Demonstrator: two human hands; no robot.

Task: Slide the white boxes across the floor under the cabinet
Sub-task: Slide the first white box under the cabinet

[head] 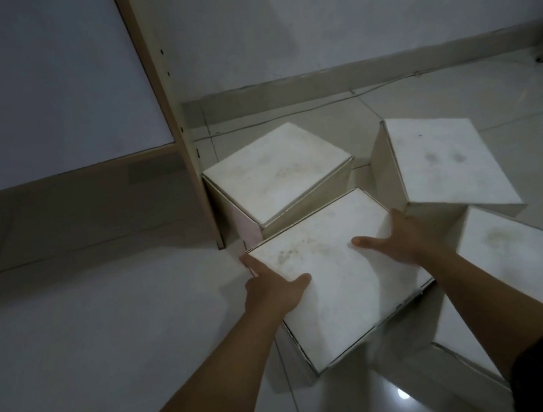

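Note:
Several white boxes stand on the tiled floor. The nearest white box (334, 277) lies between my hands. My left hand (272, 290) grips its left edge, thumb on the lid. My right hand (397, 241) holds its right edge, fingers spread on top. A second box (276, 174) stands behind it, touching the cabinet's side panel (179, 121). A third box (444, 162) stands at the right, turned at an angle. A fourth box (528, 275) lies at the near right, partly behind my right forearm. The cabinet's white door (40, 87) fills the upper left, with a dark gap below it.
A grey wall with a skirting board (366, 72) runs behind the boxes. A thin cable (336, 102) lies along the floor by the wall. Open tiled floor (90, 333) spreads at the left in front of the cabinet.

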